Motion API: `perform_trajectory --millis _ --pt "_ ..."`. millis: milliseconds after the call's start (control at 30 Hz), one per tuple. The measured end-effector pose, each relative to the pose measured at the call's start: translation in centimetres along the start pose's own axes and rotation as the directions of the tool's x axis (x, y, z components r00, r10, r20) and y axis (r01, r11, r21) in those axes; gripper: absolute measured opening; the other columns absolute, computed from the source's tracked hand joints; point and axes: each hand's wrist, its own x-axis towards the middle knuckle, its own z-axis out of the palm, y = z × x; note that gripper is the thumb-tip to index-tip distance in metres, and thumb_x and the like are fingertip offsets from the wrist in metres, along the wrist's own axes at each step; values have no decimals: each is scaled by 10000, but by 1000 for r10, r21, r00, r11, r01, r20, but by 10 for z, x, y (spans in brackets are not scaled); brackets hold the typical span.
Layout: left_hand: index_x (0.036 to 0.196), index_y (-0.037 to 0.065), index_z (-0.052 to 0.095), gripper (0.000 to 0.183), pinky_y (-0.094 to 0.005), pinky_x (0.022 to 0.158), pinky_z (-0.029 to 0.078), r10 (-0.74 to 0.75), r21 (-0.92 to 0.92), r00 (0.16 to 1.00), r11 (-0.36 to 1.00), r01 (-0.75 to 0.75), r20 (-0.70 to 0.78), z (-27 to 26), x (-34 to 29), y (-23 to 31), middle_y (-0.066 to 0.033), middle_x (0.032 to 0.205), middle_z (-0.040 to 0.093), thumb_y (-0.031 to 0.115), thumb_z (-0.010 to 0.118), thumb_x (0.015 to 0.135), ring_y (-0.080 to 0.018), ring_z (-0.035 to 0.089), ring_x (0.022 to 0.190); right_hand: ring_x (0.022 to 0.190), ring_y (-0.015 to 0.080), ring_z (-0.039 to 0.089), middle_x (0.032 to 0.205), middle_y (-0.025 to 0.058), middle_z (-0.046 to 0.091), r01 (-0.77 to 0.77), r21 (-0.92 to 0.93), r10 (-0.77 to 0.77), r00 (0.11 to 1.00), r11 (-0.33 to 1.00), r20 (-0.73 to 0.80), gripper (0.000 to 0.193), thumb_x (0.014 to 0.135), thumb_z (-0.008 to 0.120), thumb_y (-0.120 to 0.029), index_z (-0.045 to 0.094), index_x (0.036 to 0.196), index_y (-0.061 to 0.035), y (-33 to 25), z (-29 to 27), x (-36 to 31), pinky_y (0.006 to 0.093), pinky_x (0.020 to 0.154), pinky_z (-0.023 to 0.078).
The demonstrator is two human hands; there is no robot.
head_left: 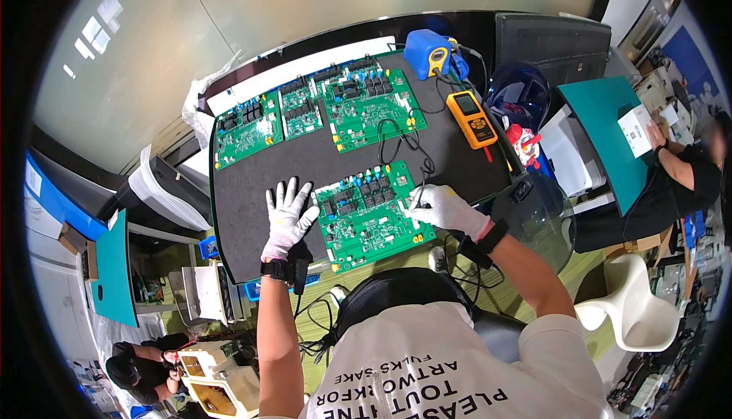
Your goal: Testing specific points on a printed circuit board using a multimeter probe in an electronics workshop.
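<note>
A green circuit board (366, 228) with black relays and blue parts lies near the front edge of the dark mat. My left hand (287, 221), in a white glove with dark fingertips, rests flat with spread fingers just left of this board. My right hand (442, 209), also gloved, is at the board's right edge, its fingers pinched on a thin black cable (422, 157). The cable's end is hidden in those fingers. From there the cable loops up over the mat toward another green board (374, 110) behind.
More green boards (248, 133) line the back of the mat (252, 213). A yellow handheld meter (471, 120) and a blue soldering station (428, 53) stand at the right. A white chair (633, 305) is farther right. Other people work at both sides.
</note>
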Motion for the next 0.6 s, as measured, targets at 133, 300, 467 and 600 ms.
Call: perform_trajectory --millis 133,300,467,600 --pt "1346 213 399 631 -542 1071 66 -2 3 1000 1000 2 2 0 0 0 -150 1411 320 587 416 838 -419 261 1291 666 295 610 713 160 614 -10 23 9 1000 1000 17 222 775 636 -222 625 785 0 -2 0 0 363 600 463" --pt "1345 216 400 630 -543 1070 65 -3 -1 1000 1000 3 -1 0 0 0 -148 1411 321 589 415 837 -419 261 1291 653 291 609 699 157 612 -7 25 7 1000 1000 18 215 776 634 -216 624 787 -1 -4 -1 1 358 599 465" --pt "1345 217 401 630 -546 1068 69 4 2 1000 1000 -4 -9 2 0 -1 -147 1410 323 589 416 836 -419 265 1290 671 288 609 721 163 613 52 9 -52 998 999 -32 226 768 650 -219 623 802 3 7 3 0 349 609 465" --pt "1344 217 401 630 -549 1066 76 3 12 1000 1000 -3 -9 2 0 -1 -147 1409 324 589 418 835 -419 268 1287 687 285 606 744 169 610 43 23 -42 999 999 -27 237 759 666 -218 616 812 7 10 3 -2 345 612 460"
